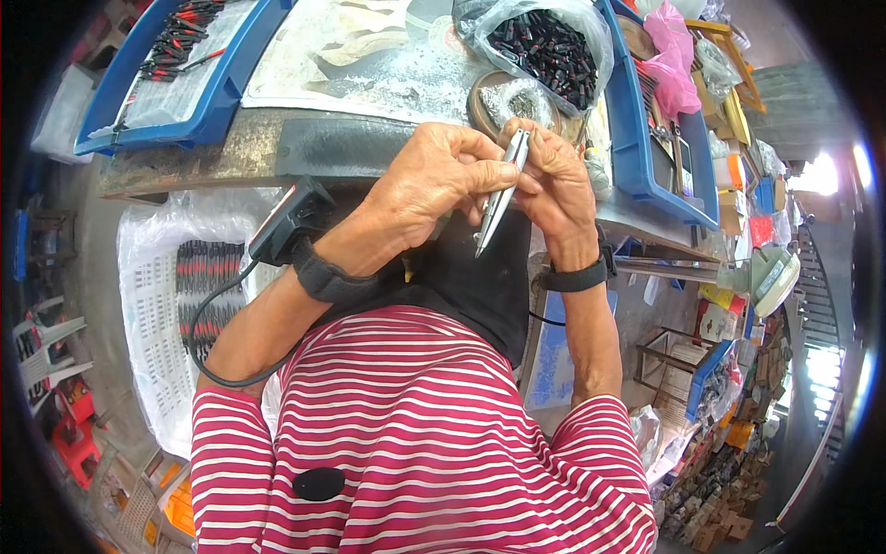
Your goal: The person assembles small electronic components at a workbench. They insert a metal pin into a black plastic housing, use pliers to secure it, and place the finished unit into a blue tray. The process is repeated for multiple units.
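Note:
Both my hands meet just in front of the workbench edge [351,148] and hold one silver metal pen [499,194] between them. My left hand [438,180] grips its middle from the left, thumb along the barrel. My right hand [558,180] pinches the upper end, near the clip. The pen points down and slightly left, its tip free above my dark apron. Each wrist wears a black strap; the left strap carries a small black device with a cable.
A clear bag of dark pen parts [546,46] and a round dish [512,97] lie on the bench behind my hands. Blue trays [198,88] [637,120] flank them. A white crate with rows of red-black pens [208,291] stands at my left. Cluttered boxes fill the right.

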The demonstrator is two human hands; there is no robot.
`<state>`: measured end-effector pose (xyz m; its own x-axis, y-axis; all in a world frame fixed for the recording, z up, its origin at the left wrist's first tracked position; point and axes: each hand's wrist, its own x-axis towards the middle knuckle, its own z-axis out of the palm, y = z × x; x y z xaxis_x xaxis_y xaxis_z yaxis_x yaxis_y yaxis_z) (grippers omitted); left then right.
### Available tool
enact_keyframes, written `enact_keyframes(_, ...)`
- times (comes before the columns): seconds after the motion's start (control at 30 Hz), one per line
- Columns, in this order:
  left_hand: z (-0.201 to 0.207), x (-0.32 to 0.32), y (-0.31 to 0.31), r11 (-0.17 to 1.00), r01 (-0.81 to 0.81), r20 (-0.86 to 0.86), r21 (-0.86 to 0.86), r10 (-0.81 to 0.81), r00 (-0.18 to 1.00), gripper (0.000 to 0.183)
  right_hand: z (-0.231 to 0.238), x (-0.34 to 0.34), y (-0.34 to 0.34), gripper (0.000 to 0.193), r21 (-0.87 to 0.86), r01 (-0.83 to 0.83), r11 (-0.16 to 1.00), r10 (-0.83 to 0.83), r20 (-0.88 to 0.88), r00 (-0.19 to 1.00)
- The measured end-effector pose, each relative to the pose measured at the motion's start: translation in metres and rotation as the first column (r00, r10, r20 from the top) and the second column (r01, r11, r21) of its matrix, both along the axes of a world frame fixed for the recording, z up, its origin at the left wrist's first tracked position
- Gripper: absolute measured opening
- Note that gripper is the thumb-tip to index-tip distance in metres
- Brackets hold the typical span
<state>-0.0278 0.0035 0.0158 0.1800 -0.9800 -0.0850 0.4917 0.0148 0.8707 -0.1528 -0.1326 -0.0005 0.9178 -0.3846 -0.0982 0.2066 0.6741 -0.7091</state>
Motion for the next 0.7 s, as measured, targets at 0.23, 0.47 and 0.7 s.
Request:
enact_keyframes(0.23, -0.0004, -0.0019, -0.0018, 0.999, -0.043, 0.031, -0.025, 0.044, 0.999, 0.022, -0.0035, 0.0021, -0.0023, 0.022, -0.025, 0.035, 0.999, -0.035, -0.007, 0.999)
enact_keyframes(0.47, 0.0001, -0.001, -0.0045, 1.0, -0.03, 0.055, 0.002, 0.03, 0.998, 0.021, -0.0032, 0.0029, -0.0034, 0.022, -0.008, 0.033, 0.999, -0.033, -0.006, 0.999)
enact_keyframes(0.7, -0.0008, 0.0022, -0.0057, 1.0, -0.023, 0.055, 0.015, 0.023, 0.998, 0.02, -0.0069, 0.0044, -0.0061, 0.023, -0.014, 0.002, 1.0, -0.002, 0.024, 1.0)
